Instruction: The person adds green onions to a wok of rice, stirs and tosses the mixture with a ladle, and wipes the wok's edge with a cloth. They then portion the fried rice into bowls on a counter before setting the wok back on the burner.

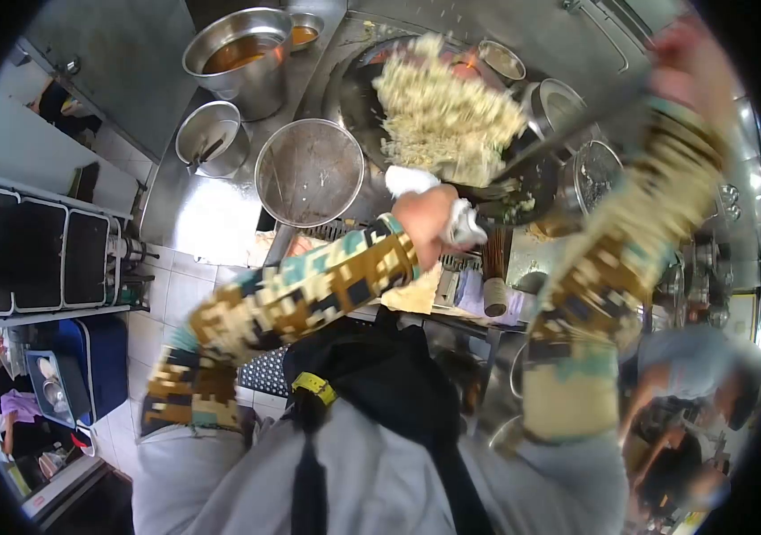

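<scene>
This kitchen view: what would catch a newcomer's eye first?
Probably the pale food, blurred in mid-toss over the dark wok at top centre. Then the left hand, gripping a white cloth at the wok's near edge, and the right hand, holding a long-handled tool at upper right.

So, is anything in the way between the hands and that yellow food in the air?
A bunched white cloth sits between the left hand and the crumbly pale-yellow food. The right hand holds a long metal tool reaching towards it; nothing else visible intervenes.

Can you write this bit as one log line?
left hand: holding cloth beside wok | right hand: holding long-handled tool | food: blurred, over wok
</scene>
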The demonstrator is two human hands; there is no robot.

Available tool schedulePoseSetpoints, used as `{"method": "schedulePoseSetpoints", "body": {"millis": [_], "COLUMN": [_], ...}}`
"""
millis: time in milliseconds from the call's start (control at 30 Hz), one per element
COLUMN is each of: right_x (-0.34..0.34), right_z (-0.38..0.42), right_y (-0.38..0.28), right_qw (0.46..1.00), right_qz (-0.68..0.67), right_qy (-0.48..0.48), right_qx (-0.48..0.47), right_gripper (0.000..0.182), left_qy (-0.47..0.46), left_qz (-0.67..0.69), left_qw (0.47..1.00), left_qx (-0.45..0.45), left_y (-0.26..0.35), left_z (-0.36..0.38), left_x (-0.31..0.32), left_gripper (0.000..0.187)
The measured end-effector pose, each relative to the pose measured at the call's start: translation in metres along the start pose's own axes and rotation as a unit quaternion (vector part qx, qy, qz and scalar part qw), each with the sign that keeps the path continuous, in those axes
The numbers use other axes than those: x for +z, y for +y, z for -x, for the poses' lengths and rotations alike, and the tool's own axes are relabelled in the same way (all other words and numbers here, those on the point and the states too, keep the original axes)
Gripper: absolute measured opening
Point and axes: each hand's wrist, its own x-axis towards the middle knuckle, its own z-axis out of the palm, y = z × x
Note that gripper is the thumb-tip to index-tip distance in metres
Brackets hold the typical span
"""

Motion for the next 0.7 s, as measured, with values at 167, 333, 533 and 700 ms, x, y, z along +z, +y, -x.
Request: {"method": "schedulePoseSetpoints", "body": {"millis": [167, 333, 533, 700], "right_x": [-0.005, -0.080, 0.015, -0.008], "right_z": [-0.041, -0.109, -0.008, -0.020], "right_y": [0.052, 0.016, 0.063, 0.043], "right_qw": [0.993, 0.880, 0.999, 0.976], "right_qz": [-0.040, -0.215, 0.020, -0.041], "right_qy": [0.008, -0.423, -0.016, -0.129], "right_qx": [0.109, 0.042, 0.039, 0.170], "right_gripper": [0.014, 0.019, 0.022, 0.009], "left_qy": [-0.028, -0.057, -0.032, -0.013], "left_qz": [0.203, 0.073, 0.197, 0.152], "left_qw": [0.978, 0.995, 0.980, 0.988], "left_qx": [-0.042, 0.037, -0.015, -0.029], "left_y": [-0.035, 0.049, 0.024, 0.030], "left_z": [0.007, 0.058, 0.024, 0.014], "left_x": [-0.020, -0.026, -0.026, -0.036], "left_gripper": [0.028, 0.014, 0.022, 0.028]}}
